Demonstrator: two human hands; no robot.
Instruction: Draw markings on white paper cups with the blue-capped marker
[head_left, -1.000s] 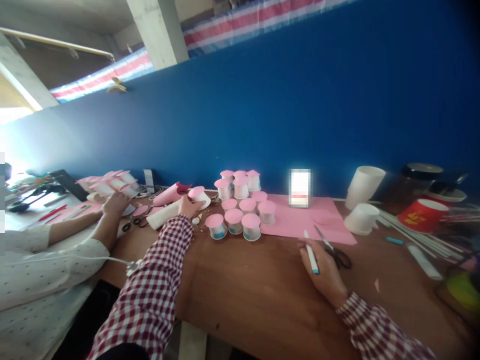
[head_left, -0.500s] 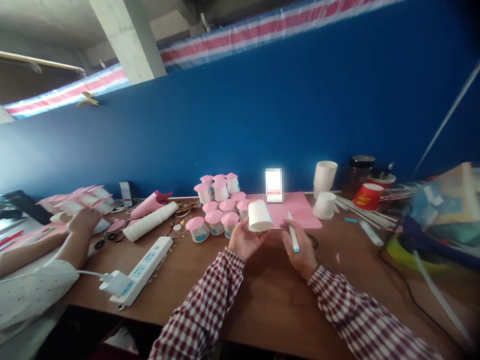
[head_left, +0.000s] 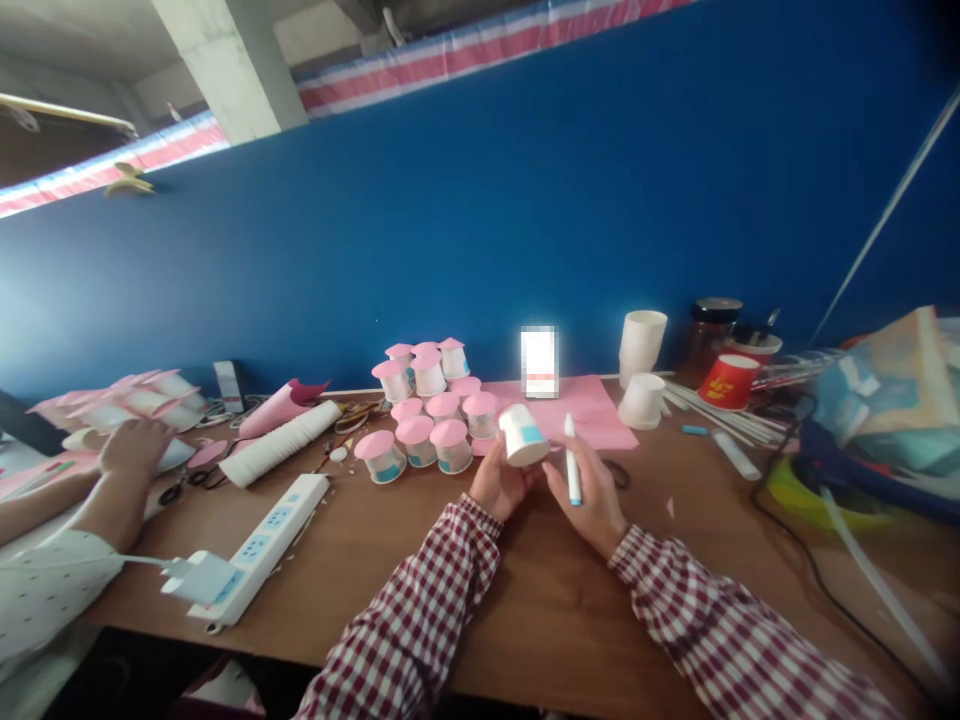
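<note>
Single head view: forward-down over table (head_left: pixel 540 610), close behind left hand (head_left: pixel 499 487), right hand (head_left: pixel 594 497).

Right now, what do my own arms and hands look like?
Both arms are in long shirt sleeves of red-and-white check, the left sleeve and the right sleeve alike, ending at the wrists. The left hand and right hand are bare: no gloves.

blue wall (head_left: pixel 525 220), concrete pillar (head_left: pixel 232 65), wood table (head_left: pixel 540 610)
</note>
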